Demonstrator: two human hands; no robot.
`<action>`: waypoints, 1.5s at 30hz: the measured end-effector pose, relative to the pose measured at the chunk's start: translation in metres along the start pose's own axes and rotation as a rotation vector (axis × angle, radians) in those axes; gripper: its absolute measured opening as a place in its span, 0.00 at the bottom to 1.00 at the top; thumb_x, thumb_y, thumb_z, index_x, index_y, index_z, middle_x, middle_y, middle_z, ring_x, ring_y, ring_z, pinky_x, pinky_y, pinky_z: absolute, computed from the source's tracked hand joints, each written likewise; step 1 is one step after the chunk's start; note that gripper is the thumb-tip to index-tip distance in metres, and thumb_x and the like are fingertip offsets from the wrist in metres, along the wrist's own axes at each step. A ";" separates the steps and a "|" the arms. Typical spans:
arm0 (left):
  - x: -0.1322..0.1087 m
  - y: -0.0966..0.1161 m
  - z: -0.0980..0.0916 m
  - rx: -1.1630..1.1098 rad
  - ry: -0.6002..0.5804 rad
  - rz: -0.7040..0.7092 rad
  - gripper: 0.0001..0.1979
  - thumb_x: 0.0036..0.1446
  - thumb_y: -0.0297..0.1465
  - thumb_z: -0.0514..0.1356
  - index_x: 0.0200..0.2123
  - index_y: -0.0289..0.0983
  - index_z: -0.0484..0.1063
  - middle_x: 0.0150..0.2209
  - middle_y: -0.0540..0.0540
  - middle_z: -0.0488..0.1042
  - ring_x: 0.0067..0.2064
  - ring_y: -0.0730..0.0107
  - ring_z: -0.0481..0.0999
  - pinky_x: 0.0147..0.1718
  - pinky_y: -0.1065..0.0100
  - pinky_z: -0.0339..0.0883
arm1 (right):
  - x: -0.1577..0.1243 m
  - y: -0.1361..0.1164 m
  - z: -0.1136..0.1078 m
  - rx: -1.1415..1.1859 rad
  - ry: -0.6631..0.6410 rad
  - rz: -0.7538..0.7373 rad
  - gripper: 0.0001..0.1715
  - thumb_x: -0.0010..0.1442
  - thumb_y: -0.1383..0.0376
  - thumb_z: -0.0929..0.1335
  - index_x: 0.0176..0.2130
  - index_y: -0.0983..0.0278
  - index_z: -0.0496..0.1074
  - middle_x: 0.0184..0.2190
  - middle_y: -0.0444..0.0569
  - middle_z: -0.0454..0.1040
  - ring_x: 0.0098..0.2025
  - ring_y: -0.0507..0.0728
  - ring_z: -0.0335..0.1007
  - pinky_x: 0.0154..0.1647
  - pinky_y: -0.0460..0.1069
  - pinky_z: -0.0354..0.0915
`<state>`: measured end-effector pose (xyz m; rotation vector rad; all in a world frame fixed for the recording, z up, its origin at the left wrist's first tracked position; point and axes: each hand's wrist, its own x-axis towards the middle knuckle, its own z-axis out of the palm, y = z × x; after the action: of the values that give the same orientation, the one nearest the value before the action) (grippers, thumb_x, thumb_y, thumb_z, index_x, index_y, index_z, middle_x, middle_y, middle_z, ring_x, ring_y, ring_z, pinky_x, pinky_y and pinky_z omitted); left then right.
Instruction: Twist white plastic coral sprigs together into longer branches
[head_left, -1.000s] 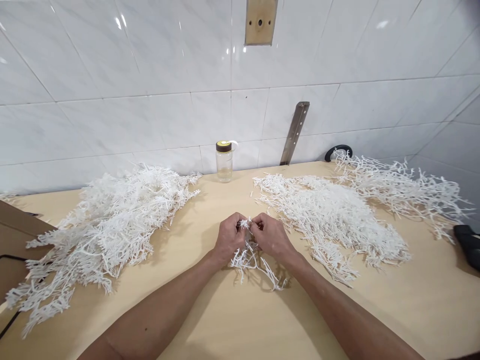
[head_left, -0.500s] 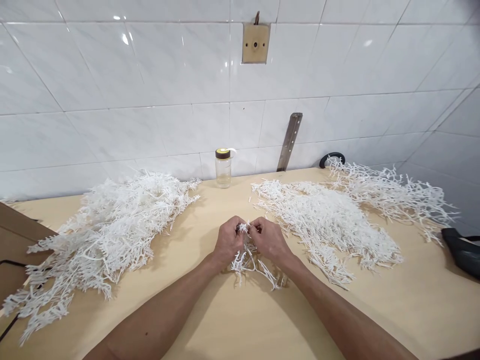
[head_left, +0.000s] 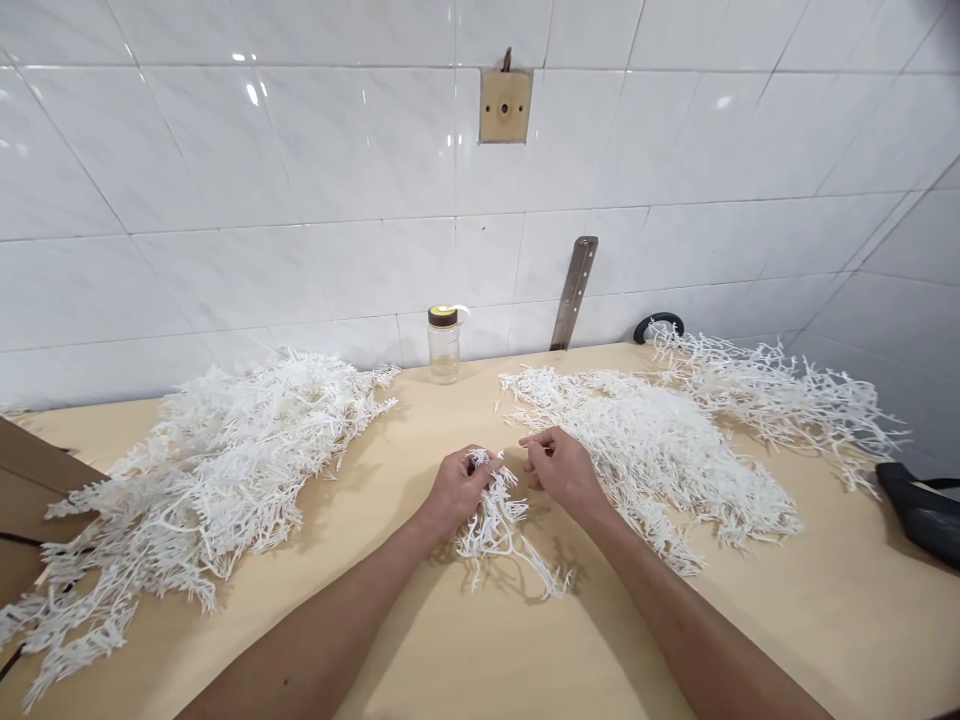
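My left hand (head_left: 459, 490) is closed on a bunch of white branching plastic-like sprigs (head_left: 496, 525). Its tips poke out above the thumb, and thin forked strands hang down over the tabletop. Just to the right, apart from that bunch, is my right hand (head_left: 561, 468), its fingers curled and the index finger bent towards the thumb. Anything in that pinch is too small or hidden to make out. Beyond it lies a flat heap of short white sprig pieces (head_left: 660, 450).
A large heap of white sprigs (head_left: 247, 460) covers the left side, beside a cardboard box (head_left: 34, 490). Longer bare branches (head_left: 780, 390) lie at the back right. A clear bottle (head_left: 444, 350) and a metal ruler-like strip (head_left: 575, 292) stand by the tiled wall. A black object (head_left: 919, 510) sits far right.
My right hand has moved away from the left, to the right, leaving a gap. The bunch in my left hand shows more fully. The view has tilted slightly.
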<state>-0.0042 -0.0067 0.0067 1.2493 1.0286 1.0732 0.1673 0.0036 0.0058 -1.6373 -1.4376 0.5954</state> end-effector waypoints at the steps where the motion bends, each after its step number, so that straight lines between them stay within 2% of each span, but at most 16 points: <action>1: 0.001 -0.001 -0.001 -0.025 0.003 -0.017 0.17 0.47 0.43 0.66 0.29 0.35 0.70 0.20 0.54 0.65 0.21 0.77 0.63 0.20 0.74 0.56 | 0.002 0.002 -0.004 0.098 -0.028 0.036 0.07 0.56 0.64 0.63 0.33 0.64 0.69 0.23 0.45 0.74 0.20 0.54 0.71 0.21 0.47 0.65; 4: 0.001 0.000 -0.003 -0.092 0.018 -0.063 0.18 0.46 0.44 0.67 0.30 0.36 0.70 0.20 0.55 0.64 0.19 0.78 0.62 0.17 0.75 0.55 | 0.006 0.004 -0.010 0.251 -0.041 0.068 0.07 0.54 0.62 0.66 0.33 0.64 0.67 0.18 0.41 0.70 0.16 0.52 0.68 0.18 0.46 0.65; 7: -0.002 0.005 -0.003 -0.108 0.021 -0.091 0.18 0.46 0.44 0.67 0.29 0.36 0.69 0.19 0.55 0.64 0.17 0.80 0.62 0.16 0.76 0.54 | 0.007 0.006 -0.013 0.242 0.010 0.066 0.10 0.53 0.59 0.67 0.33 0.63 0.66 0.18 0.40 0.69 0.15 0.51 0.66 0.18 0.46 0.65; 10: -0.003 0.009 -0.002 -0.105 0.011 -0.123 0.18 0.47 0.45 0.67 0.29 0.36 0.69 0.18 0.56 0.64 0.16 0.81 0.60 0.15 0.76 0.52 | 0.009 0.007 -0.017 0.111 0.078 -0.005 0.11 0.54 0.58 0.67 0.34 0.63 0.68 0.23 0.44 0.72 0.19 0.52 0.68 0.20 0.47 0.67; 13: -0.003 0.012 -0.002 -0.128 0.018 -0.130 0.19 0.44 0.44 0.69 0.31 0.36 0.70 0.18 0.56 0.64 0.16 0.81 0.60 0.15 0.76 0.53 | 0.008 0.004 -0.021 -0.060 0.203 -0.119 0.12 0.55 0.59 0.66 0.36 0.64 0.71 0.32 0.51 0.76 0.26 0.54 0.71 0.29 0.50 0.70; 15: -0.003 0.013 -0.002 -0.136 0.023 -0.129 0.20 0.42 0.43 0.70 0.32 0.36 0.70 0.19 0.56 0.66 0.16 0.80 0.62 0.16 0.76 0.54 | 0.005 -0.002 -0.022 -0.084 0.199 -0.144 0.15 0.55 0.59 0.66 0.40 0.65 0.73 0.35 0.52 0.76 0.28 0.55 0.72 0.31 0.51 0.70; 17: -0.003 0.013 -0.001 -0.127 0.021 -0.129 0.21 0.41 0.43 0.71 0.33 0.36 0.71 0.20 0.55 0.67 0.17 0.79 0.64 0.17 0.75 0.56 | -0.001 -0.009 -0.021 0.005 0.023 -0.103 0.17 0.58 0.57 0.65 0.41 0.64 0.74 0.31 0.49 0.76 0.25 0.54 0.71 0.26 0.48 0.69; 20: -0.003 0.010 -0.001 -0.111 0.018 -0.110 0.22 0.40 0.43 0.71 0.34 0.36 0.71 0.20 0.54 0.68 0.19 0.78 0.66 0.19 0.75 0.58 | -0.010 -0.019 -0.016 0.180 -0.368 -0.037 0.17 0.60 0.55 0.64 0.36 0.64 0.75 0.23 0.44 0.72 0.18 0.51 0.67 0.19 0.45 0.65; 21: -0.003 0.008 -0.001 -0.112 0.020 -0.099 0.22 0.40 0.43 0.71 0.34 0.36 0.71 0.20 0.54 0.68 0.19 0.77 0.66 0.19 0.75 0.58 | -0.013 -0.021 -0.015 0.213 -0.449 -0.034 0.17 0.60 0.55 0.64 0.34 0.64 0.76 0.22 0.43 0.71 0.18 0.50 0.66 0.18 0.44 0.65; 23: -0.002 0.005 -0.001 -0.121 0.018 -0.084 0.23 0.39 0.43 0.72 0.34 0.36 0.71 0.20 0.54 0.68 0.20 0.77 0.66 0.20 0.74 0.59 | -0.015 -0.022 -0.013 0.234 -0.509 -0.040 0.16 0.59 0.57 0.65 0.32 0.64 0.76 0.21 0.42 0.70 0.19 0.50 0.65 0.18 0.44 0.64; 27: 0.000 0.002 -0.002 -0.091 0.001 -0.079 0.22 0.40 0.43 0.71 0.34 0.36 0.71 0.20 0.55 0.67 0.20 0.77 0.65 0.21 0.74 0.58 | -0.013 -0.019 -0.011 0.147 -0.419 -0.083 0.12 0.57 0.61 0.66 0.33 0.64 0.78 0.23 0.43 0.74 0.20 0.50 0.66 0.20 0.44 0.63; 33: 0.001 0.000 -0.002 0.053 0.006 -0.019 0.20 0.44 0.42 0.69 0.34 0.35 0.72 0.21 0.53 0.67 0.23 0.76 0.65 0.23 0.74 0.58 | -0.014 -0.017 -0.009 -0.057 -0.300 -0.202 0.10 0.56 0.65 0.65 0.32 0.64 0.77 0.27 0.45 0.78 0.26 0.53 0.71 0.27 0.46 0.63; 38: 0.001 -0.004 -0.002 0.178 0.004 0.067 0.15 0.50 0.41 0.65 0.33 0.34 0.72 0.25 0.50 0.70 0.27 0.73 0.67 0.28 0.72 0.60 | -0.016 -0.020 -0.008 -0.163 -0.287 -0.215 0.11 0.56 0.66 0.65 0.32 0.63 0.77 0.25 0.44 0.77 0.26 0.53 0.69 0.28 0.47 0.61; 45: -0.001 -0.003 -0.002 0.398 0.032 0.156 0.11 0.55 0.38 0.59 0.29 0.35 0.69 0.24 0.53 0.65 0.27 0.74 0.63 0.28 0.72 0.57 | -0.017 -0.018 -0.005 -0.172 -0.297 -0.246 0.11 0.55 0.68 0.64 0.29 0.62 0.76 0.26 0.42 0.78 0.28 0.52 0.71 0.31 0.46 0.62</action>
<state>-0.0064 -0.0076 0.0034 1.6586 1.2242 1.0390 0.1581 -0.0145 0.0205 -1.5134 -1.9214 0.6040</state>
